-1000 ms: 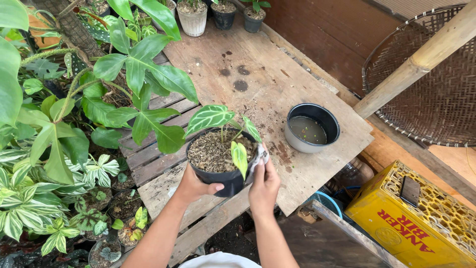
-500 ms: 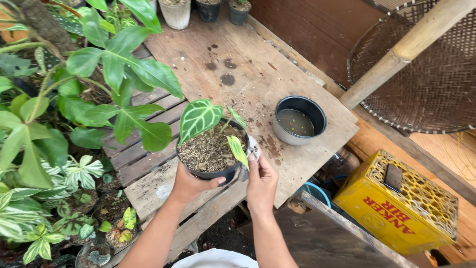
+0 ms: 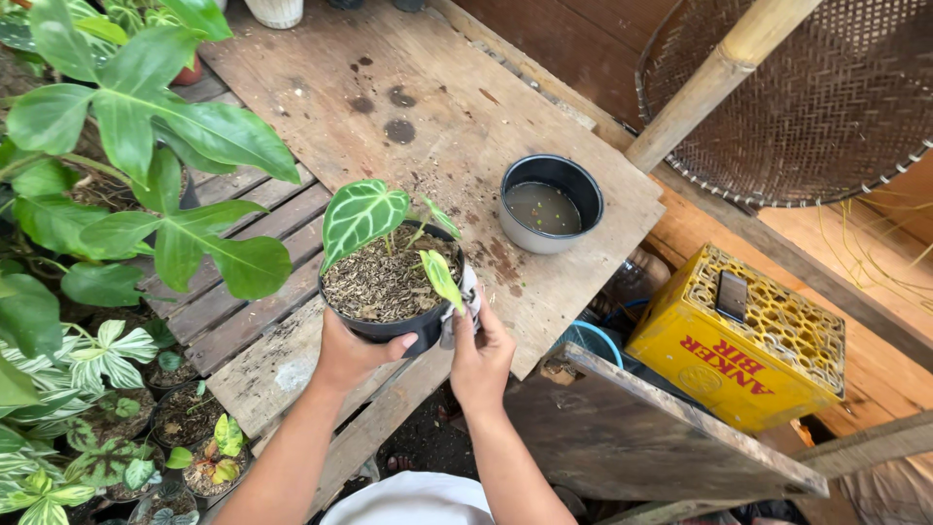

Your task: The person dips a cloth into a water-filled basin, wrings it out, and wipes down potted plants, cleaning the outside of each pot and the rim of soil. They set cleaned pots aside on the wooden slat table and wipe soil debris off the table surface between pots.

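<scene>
Pot shifted slightly toward frame centre since earlier; black plant pot (image 3: 394,292) sits at tabletop (image 3: 457,126) edge, left hand (image 3: 352,355) fingers cupping its base for support, right hand (image 3: 481,362) fingers gripping a white tag (image 3: 470,292) against its rim.

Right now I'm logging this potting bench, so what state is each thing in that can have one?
Black pot: upright, filled with coarse potting mix, holding a small plant, gripped on both sides.
Left hand: closed on the pot's side.
Right hand: closed on the pot's other side, with a pale rag.
Grey bowl: upright on the wooden table, holding murky liquid.
Yellow crate: upright.
</scene>
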Demonstrator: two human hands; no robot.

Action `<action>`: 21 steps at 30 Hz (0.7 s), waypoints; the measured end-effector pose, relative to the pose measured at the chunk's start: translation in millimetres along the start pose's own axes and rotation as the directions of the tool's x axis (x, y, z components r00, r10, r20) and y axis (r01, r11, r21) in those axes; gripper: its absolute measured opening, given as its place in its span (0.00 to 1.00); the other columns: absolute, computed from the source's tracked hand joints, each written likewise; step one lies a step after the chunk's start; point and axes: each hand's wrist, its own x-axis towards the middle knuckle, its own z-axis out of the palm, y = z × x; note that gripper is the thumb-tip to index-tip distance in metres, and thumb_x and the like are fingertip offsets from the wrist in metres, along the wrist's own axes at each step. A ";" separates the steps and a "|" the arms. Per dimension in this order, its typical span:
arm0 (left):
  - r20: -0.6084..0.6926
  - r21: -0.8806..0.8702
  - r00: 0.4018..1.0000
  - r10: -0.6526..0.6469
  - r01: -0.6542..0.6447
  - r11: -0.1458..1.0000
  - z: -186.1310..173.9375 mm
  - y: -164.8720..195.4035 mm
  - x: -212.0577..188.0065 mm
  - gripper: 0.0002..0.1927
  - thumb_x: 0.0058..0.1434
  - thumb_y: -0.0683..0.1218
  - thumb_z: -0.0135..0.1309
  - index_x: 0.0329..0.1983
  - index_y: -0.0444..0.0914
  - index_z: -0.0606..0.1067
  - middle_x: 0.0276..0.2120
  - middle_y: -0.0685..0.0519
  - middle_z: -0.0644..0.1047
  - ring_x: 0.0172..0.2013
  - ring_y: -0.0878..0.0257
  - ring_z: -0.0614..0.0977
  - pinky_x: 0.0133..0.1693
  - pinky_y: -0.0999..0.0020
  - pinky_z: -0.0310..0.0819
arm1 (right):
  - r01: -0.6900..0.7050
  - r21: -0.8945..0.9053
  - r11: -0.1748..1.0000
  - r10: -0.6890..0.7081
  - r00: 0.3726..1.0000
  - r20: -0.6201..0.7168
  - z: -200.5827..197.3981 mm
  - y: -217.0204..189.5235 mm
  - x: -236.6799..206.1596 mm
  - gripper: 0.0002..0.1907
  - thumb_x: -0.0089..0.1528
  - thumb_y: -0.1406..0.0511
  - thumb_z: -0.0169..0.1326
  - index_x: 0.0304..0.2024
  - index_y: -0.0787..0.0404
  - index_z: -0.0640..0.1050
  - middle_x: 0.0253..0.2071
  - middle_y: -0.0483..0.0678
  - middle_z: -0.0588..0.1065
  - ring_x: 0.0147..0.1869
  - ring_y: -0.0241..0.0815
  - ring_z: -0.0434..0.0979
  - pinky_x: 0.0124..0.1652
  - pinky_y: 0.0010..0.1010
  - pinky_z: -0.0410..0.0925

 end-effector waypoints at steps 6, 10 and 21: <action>0.152 -0.084 0.985 -0.076 0.090 0.992 -11.3 -21.6 -2.7 0.52 0.41 0.46 0.74 0.67 0.31 0.59 0.57 0.46 0.74 0.57 0.57 0.77 0.60 0.60 0.74 | -0.161 0.103 0.982 0.154 0.985 0.075 -27.1 30.6 21.4 0.17 0.71 0.68 0.49 0.61 0.66 0.77 0.33 0.40 0.75 0.30 0.25 0.67 0.28 0.19 0.61; 0.194 -0.107 0.980 -0.051 0.073 0.992 -7.6 -25.9 -3.3 0.54 0.41 0.47 0.74 0.69 0.32 0.58 0.59 0.46 0.72 0.59 0.58 0.75 0.62 0.59 0.71 | -0.251 0.188 0.949 0.226 0.963 0.144 -32.5 45.3 23.8 0.16 0.72 0.67 0.47 0.59 0.67 0.77 0.32 0.39 0.74 0.29 0.25 0.66 0.27 0.18 0.58; 0.083 -0.140 0.996 -0.021 0.033 0.990 12.1 -12.9 5.5 0.45 0.44 0.45 0.75 0.63 0.30 0.65 0.54 0.46 0.77 0.52 0.59 0.81 0.56 0.62 0.79 | -0.116 0.076 0.990 0.113 0.993 0.046 -23.8 30.7 -2.5 0.18 0.69 0.69 0.52 0.61 0.69 0.75 0.43 0.41 0.78 0.41 0.26 0.73 0.40 0.19 0.67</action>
